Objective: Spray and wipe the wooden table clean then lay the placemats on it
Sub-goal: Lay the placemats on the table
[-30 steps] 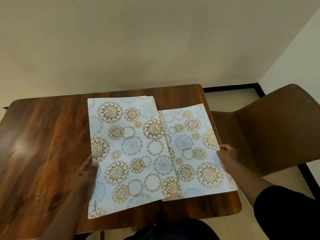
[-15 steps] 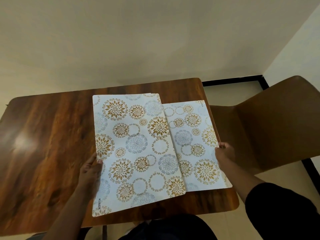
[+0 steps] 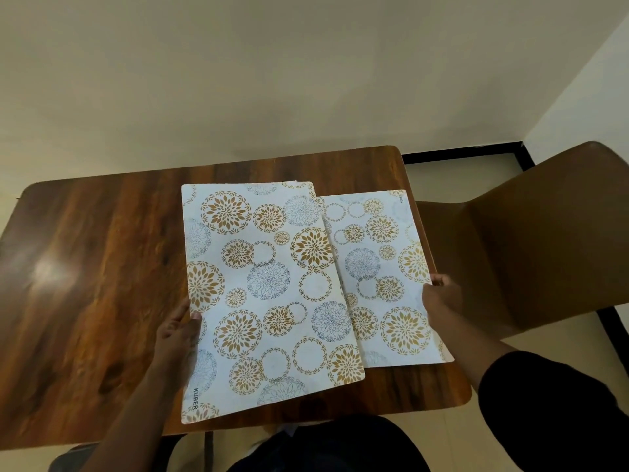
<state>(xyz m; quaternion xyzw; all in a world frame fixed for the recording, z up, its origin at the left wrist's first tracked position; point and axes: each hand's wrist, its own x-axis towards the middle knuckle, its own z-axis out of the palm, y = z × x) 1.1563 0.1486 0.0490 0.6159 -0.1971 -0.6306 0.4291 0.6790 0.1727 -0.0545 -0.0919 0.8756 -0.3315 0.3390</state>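
- My left hand (image 3: 178, 332) pinches the left edge of the placemat stack (image 3: 269, 294), thumb on top and the other fingers tucked under where I cannot see them. The stack's near left corner hangs past the near edge of the wooden table (image 3: 95, 267), and thin edges peeking out at its far side suggest more than one mat in it.
- Compared with a second ago, the stack sits a little further left on the table, so less of it covers the single placemat (image 3: 377, 267). I judge I am peeling the pile away to leave one mat behind.
- That single placemat lies flat on the right end of the table, its left strip tucked under the stack and its right edge running along the table's right edge, the near right corner poking just over it.
- My right hand (image 3: 442, 298) grips that mat's right edge, thumb on top and fingers curled under the rim; half a second ago it held much the same spot, so I read it as pinning the mat while the stack slides off.
- The bare wood left of the stack shines and looks already wiped, so this is the laying stage: one mat nearly placed, the rest to be spread leftward.
- A brown chair (image 3: 531, 240) stands just beyond the table's right edge.
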